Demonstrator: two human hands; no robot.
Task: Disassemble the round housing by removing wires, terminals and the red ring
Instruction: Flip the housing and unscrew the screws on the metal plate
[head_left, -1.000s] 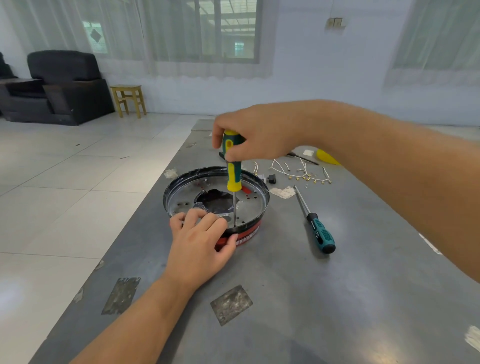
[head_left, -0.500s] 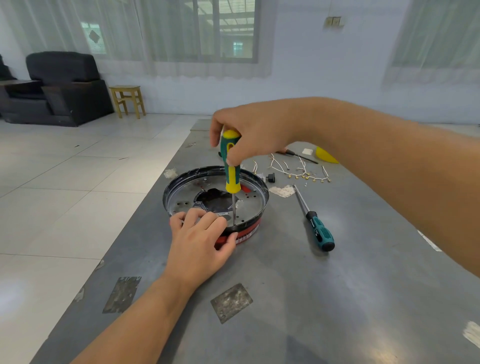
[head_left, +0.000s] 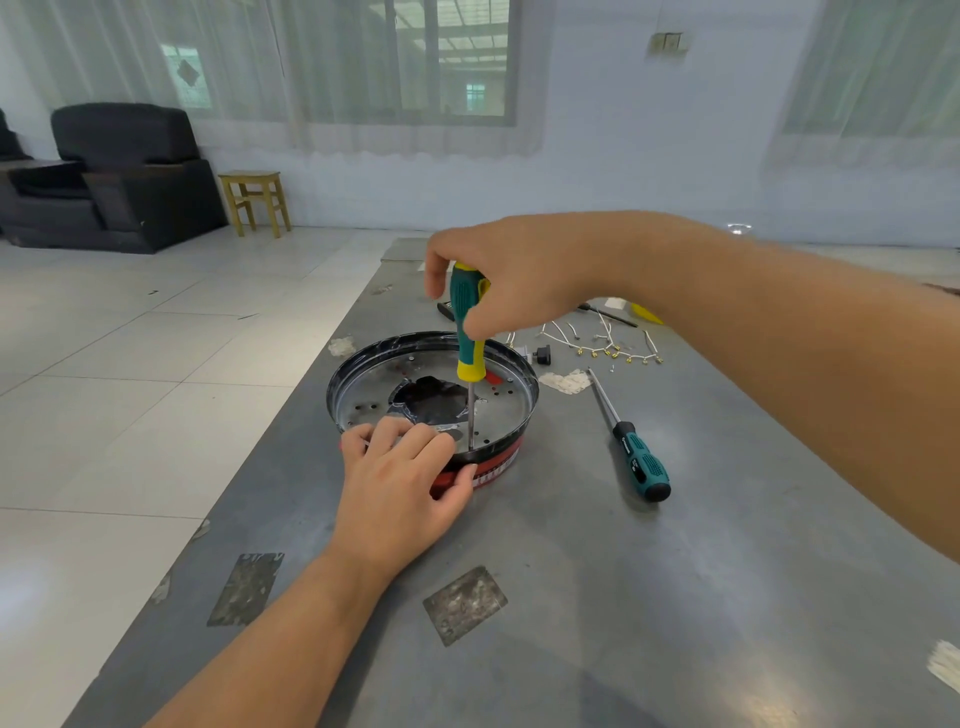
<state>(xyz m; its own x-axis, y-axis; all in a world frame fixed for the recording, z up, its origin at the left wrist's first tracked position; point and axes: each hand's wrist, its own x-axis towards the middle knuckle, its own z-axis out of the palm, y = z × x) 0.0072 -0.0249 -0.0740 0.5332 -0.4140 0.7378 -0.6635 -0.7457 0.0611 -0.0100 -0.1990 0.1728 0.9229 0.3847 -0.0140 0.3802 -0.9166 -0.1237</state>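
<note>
1. Being steadied on the bench (head_left: 675, 597), the round housing (head_left: 431, 387) is being gripped at its near rim by the left hand (head_left: 400, 486).
2. A screwdriver (head_left: 469, 332), upright inside, is being gripped by the right hand (head_left: 511, 270).
3. Wires and terminals (head_left: 602, 345) are lying removed; the red ring (head_left: 488, 470) is still being worn.

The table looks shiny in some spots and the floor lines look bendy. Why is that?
In the head view, window daylight glints softly off the grey metal table and the floor tiles; the wide-angle lens bows the tile lines and stretches the right forearm near the edge; the right hand and the screwdriver it grips look sharp.
</note>
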